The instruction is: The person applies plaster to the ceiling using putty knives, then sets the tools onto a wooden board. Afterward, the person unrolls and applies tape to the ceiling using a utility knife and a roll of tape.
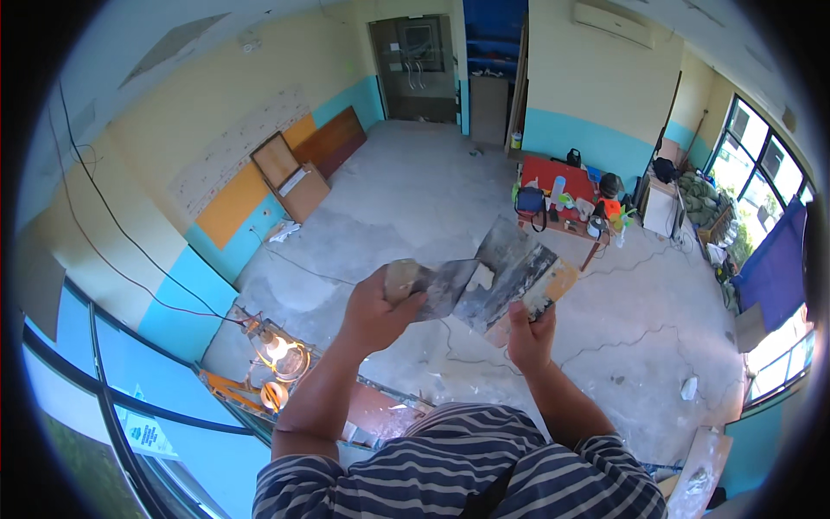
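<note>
My left hand point(373, 313) is closed round the worn handle of a putty knife point(444, 292), its grey blade pointing right. My right hand point(531, 336) grips the pale, stained edge of a wide plastering blade point(510, 270), thumb on top. That blade is tilted and smeared with dark and grey residue. A small lump of whitish putty point(482, 277) sits on it, close to the tip of the putty knife. The two blades meet or overlap in front of my chest; whether they touch I cannot tell.
Far below lies a dusty grey floor point(406, 208) crossed by cables. A lit work lamp point(277, 348) glows at lower left beside an orange ladder-like frame point(232, 391). A red table point(545, 170) loaded with bags and bottles stands at the back right. Boards point(341, 149) lean against the left wall.
</note>
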The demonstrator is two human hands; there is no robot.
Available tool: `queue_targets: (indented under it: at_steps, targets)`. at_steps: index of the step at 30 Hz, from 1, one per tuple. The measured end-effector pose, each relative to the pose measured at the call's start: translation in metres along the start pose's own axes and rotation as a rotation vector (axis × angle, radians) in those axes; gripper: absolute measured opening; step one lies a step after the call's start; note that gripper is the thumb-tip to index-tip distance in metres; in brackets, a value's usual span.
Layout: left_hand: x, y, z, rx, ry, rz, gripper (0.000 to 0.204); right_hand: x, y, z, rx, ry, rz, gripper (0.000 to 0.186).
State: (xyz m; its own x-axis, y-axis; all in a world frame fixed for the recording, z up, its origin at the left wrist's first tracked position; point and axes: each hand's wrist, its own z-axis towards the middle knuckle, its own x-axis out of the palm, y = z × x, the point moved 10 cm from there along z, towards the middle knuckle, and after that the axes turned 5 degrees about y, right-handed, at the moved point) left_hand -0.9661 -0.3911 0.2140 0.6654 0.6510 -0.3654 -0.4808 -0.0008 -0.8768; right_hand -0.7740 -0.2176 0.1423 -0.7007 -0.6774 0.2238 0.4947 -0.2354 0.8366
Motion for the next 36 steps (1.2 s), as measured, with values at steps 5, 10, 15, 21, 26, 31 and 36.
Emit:
queue_targets:
  at_steps: [5,10,15,21,26,31,36]
  targets:
    - [-0.002,-0.011,-0.007,0.137,-0.062,0.411,0.036,-0.001,-0.022,-0.019,0.204,0.172,-0.135,0.035]
    - [-0.092,-0.074,0.04,0.33,-0.434,0.047,0.033,-0.013,-0.031,-0.019,0.162,-0.052,0.278,0.041]
    - [-0.249,-0.267,0.043,0.838,-0.7,-0.243,0.035,-0.014,-0.052,-0.031,0.349,-0.017,0.36,0.049]
    - [-0.365,-0.412,0.079,1.226,-0.659,-0.395,0.036,-0.032,-0.052,-0.028,0.387,-0.147,0.271,0.055]
    - [-0.417,-0.469,0.086,1.328,-0.678,-0.268,0.052,-0.057,-0.055,-0.041,0.359,-0.223,0.22,0.056]
    - [-0.421,-0.495,0.124,1.206,-0.489,-0.506,0.065,-0.076,-0.057,-0.051,0.355,-0.263,0.263,0.055]
    - [-0.435,-0.498,0.138,1.029,-0.656,-0.503,0.07,-0.075,-0.035,-0.059,0.328,-0.336,0.224,0.055]
